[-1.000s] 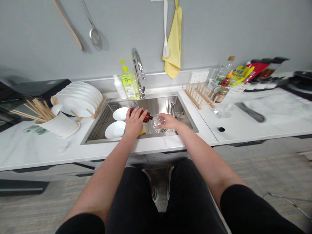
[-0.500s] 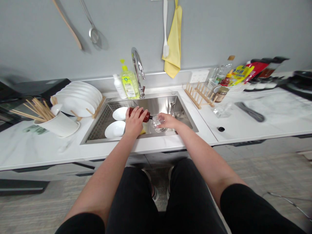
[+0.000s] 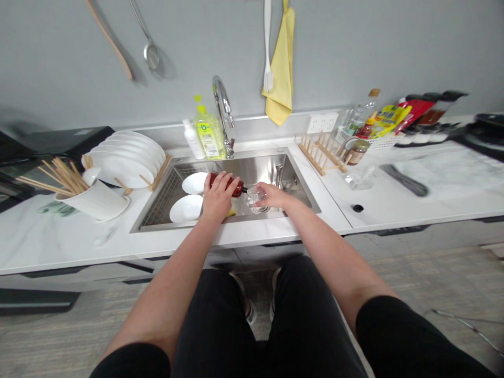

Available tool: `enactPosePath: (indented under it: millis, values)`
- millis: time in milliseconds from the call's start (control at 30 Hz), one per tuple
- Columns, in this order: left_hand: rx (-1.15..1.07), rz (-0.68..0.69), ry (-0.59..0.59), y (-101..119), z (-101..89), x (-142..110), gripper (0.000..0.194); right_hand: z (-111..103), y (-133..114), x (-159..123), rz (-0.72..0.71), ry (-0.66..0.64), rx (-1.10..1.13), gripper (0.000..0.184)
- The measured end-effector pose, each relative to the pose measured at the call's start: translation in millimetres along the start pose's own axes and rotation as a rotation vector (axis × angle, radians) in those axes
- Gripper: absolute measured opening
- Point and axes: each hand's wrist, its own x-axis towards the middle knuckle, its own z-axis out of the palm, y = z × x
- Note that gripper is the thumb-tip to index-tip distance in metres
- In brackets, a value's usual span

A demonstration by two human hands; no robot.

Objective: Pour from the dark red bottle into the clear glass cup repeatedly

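Over the sink (image 3: 315,202), my left hand (image 3: 218,195) is wrapped round a dark red-brown bottle (image 3: 238,188), tipped on its side with its narrow black neck pointing right. My right hand (image 3: 271,195) grips a small clear cup (image 3: 255,196), its opening turned toward the bottle's neck. The neck reaches the cup's rim; whether liquid flows is too small to tell. Left of my left hand, two white bowls (image 3: 186,209) sit in the sink by a wire rack (image 3: 156,205). Something yellow (image 3: 231,212) shows below the bottle. A small black cap (image 3: 358,208) lies on the right counter.
Behind the sink stand a faucet (image 3: 222,113), a yellow-green soap bottle (image 3: 210,137) and a white bottle (image 3: 192,139). Racked plates (image 3: 122,163) and a chopstick holder (image 3: 94,200) are left; a wooden rack (image 3: 323,153), jar (image 3: 357,152) and coiled grey cable (image 3: 405,180) are right.
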Motion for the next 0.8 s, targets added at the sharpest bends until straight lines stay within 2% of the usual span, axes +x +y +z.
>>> enactPosePath:
  millis: [800]
  values:
    - [0.016,0.025,0.017,-0.6,2.0,-0.1,0.062,1.8,11.4,4.1,-0.01,-0.032,-0.005,0.058]
